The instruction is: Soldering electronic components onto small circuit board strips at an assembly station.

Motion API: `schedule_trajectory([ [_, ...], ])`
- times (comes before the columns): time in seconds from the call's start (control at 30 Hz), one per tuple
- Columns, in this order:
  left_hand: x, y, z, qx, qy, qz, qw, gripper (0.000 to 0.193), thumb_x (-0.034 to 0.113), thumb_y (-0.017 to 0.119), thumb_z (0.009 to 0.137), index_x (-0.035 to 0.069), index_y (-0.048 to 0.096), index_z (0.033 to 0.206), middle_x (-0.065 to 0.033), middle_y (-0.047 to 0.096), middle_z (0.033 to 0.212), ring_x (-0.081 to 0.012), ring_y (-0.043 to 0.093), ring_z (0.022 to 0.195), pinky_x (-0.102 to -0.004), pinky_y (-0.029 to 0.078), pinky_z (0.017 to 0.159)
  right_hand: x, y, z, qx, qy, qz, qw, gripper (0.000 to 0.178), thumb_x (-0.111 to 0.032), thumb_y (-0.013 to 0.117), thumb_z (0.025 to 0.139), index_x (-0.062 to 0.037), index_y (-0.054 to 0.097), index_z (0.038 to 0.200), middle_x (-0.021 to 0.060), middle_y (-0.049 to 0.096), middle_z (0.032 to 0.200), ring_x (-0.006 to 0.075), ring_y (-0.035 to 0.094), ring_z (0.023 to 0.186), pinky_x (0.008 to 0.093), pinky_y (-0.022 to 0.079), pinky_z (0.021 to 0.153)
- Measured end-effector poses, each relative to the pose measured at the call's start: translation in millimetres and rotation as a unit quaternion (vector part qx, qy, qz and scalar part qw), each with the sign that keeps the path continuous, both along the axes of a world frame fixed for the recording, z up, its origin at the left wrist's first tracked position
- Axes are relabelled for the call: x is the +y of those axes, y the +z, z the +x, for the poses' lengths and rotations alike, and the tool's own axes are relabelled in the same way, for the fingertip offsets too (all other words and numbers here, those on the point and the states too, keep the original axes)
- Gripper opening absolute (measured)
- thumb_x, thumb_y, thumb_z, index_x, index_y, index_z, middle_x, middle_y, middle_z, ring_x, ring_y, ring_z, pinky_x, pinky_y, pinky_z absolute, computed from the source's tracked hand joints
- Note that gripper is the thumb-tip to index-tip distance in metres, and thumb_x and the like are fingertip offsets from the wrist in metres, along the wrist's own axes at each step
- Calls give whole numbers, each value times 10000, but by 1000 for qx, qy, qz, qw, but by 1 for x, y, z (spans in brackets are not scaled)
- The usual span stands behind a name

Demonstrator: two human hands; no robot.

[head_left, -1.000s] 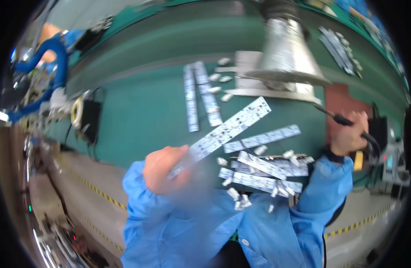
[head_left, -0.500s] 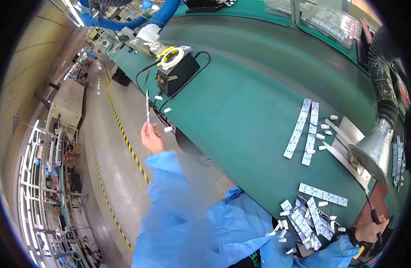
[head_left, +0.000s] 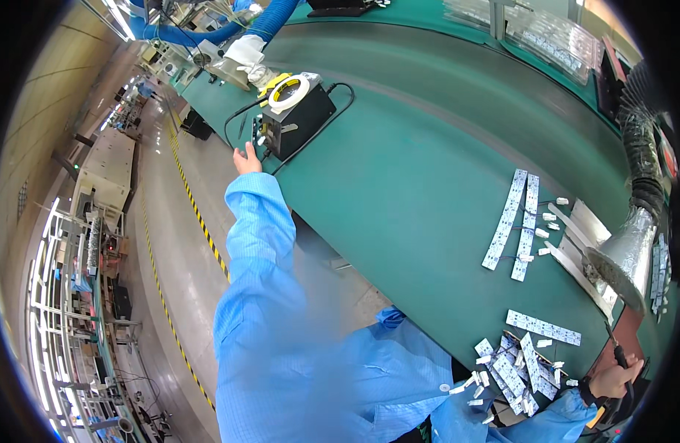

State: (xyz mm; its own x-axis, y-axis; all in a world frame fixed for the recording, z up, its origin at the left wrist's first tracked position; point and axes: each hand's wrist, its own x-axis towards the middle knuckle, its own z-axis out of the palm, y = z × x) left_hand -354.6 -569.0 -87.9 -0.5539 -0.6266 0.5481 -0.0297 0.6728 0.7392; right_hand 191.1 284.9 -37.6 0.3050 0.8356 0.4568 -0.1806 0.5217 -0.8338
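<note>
My left hand (head_left: 246, 159) reaches far out to the table's left edge, thumb and fingers apart, beside a black box-shaped device (head_left: 299, 122). Small white connectors (head_left: 260, 139) and a thin dark-edged piece show between the fingertips and the box; whether the fingers touch them is hard to see. At the lower right, my right hand (head_left: 612, 380) grips a soldering iron (head_left: 619, 356) with a dark handle and thin metal tip. Left of that hand lies a pile of white LED strip boards (head_left: 510, 375) with wires and white connectors. Another board (head_left: 543, 327) lies just beyond the pile.
Two LED boards (head_left: 513, 218) lie side by side near a metal holder (head_left: 580, 251). A foil-covered extraction hood (head_left: 624, 262) stands over the table's right side. A white ring (head_left: 289, 94) with yellow inside tops the black device. Green matting (head_left: 399, 192) covers the table.
My left hand has moved away from me toward the black device, and its fingers have spread. The LED board upright in it earlier no longer stands out. My right hand stays on the soldering iron.
</note>
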Motion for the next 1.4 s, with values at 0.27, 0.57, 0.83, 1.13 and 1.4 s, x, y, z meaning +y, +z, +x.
schedule_trajectory([
  [0.27, 82, 6, 67, 149, -100, -4, 984, 281, 195, 572, 1003, -34, 602, 1164, -146, 643, 1157, -246, 599, 1095, -363, 464, 992, 5, -9, 53, -248, -79, 70, 963, 345, -77, 668, 912, 75, 590, 1212, 163, 666, 1048, 245, 685, 858, 395, 616, 802],
  [0.57, 374, 130, 301, -71, -686, -139, 711, 213, 110, 664, 881, -3, 663, 1062, -140, 671, 1064, -245, 631, 962, -376, 496, 849, -52, 27, -36, 9, 77, 37, 996, 329, -113, 537, 981, 10, 535, 675, 72, 545, 684, 163, 519, 627, 331, 460, 618],
  [0.83, 533, 139, 365, -76, -859, -284, 419, 343, 171, 728, 824, 47, 652, 1135, -96, 653, 1051, -291, 605, 983, -389, 468, 855, -61, 45, -24, 20, 143, 12, 989, 358, -85, 496, 989, -28, 426, 643, 31, 437, 636, 122, 389, 590, 298, 335, 571],
  [1.13, 552, 154, 317, -283, -912, -188, 231, 278, 176, 734, 862, 10, 702, 1082, -113, 654, 879, -266, 607, 797, -357, 467, 724, -61, 56, -23, 22, 91, 57, 994, 393, -73, 492, 987, -40, 379, 612, 19, 374, 571, 108, 322, 518, 289, 281, 505],
  [1.4, 579, 126, 325, -296, -821, -35, 486, 296, 108, 700, 893, -51, 666, 1140, -120, 628, 958, -207, 601, 816, -312, 460, 711, -55, 62, -18, 76, 35, 80, 993, 409, -104, 491, 969, -60, 356, 585, 21, 346, 547, 115, 283, 492, 306, 259, 510],
])
